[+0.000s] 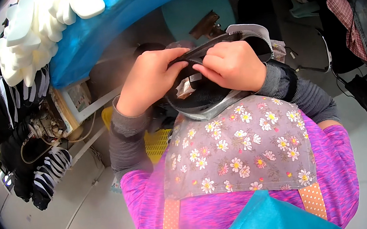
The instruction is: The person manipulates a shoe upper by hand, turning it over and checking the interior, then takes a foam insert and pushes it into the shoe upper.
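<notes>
Left hand point(148, 79): closed, it pinches the black fabric shoe upper point(211, 93) at its top edge.
Right hand point(233, 65): closed on the same edge, at 3 o'clock from the left hand.
Shoe upper: above the grey floral apron point(240, 153), at 12 o'clock.
Stack of white foam insoles point(36, 32): at 10 o'clock, well apart.

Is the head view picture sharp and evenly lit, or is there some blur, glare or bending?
Head view: both hands, left hand and right hand, look sharp on the black fabric shoe upper; overexposed daylight glares at the left rim; the blue curved edge bends from fisheye.
</notes>
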The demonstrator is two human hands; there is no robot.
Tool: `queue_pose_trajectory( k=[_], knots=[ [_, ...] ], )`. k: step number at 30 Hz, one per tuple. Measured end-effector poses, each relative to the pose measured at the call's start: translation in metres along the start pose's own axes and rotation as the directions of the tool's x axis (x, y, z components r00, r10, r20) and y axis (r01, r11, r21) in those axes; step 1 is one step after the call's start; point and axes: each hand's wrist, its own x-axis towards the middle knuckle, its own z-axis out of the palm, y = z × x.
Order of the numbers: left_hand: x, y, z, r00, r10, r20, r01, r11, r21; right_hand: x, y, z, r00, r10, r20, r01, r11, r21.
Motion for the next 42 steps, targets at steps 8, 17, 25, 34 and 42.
queue_pose_trajectory(
  k=[8,17,25,34,42],
  knots=[
    [-0.002,0.003,0.002,0.996,0.082,-0.016,-0.081,0.995,0.061,-0.002,0.001,0.005,0.993,0.094,-0.076,-0.1,0.993,-0.069],
    [0.003,0.006,-0.016,0.99,-0.102,0.102,0.096,0.993,0.063,-0.002,0.005,-0.021,0.986,0.104,0.133,-0.09,0.99,-0.109],
    [0.006,-0.002,-0.01,0.982,-0.004,0.189,0.023,0.995,-0.098,-0.012,0.001,-0.011,0.972,0.097,0.215,-0.077,0.992,-0.098],
    [0.003,-0.002,-0.011,0.979,0.037,0.202,-0.01,0.991,-0.132,-0.01,0.001,-0.011,0.968,0.25,-0.007,-0.25,0.966,-0.063],
    [0.014,0.014,-0.021,0.97,-0.074,0.233,0.068,0.997,0.033,-0.005,0.004,-0.004,0.968,0.243,-0.057,-0.246,0.968,-0.045]
  ],
)
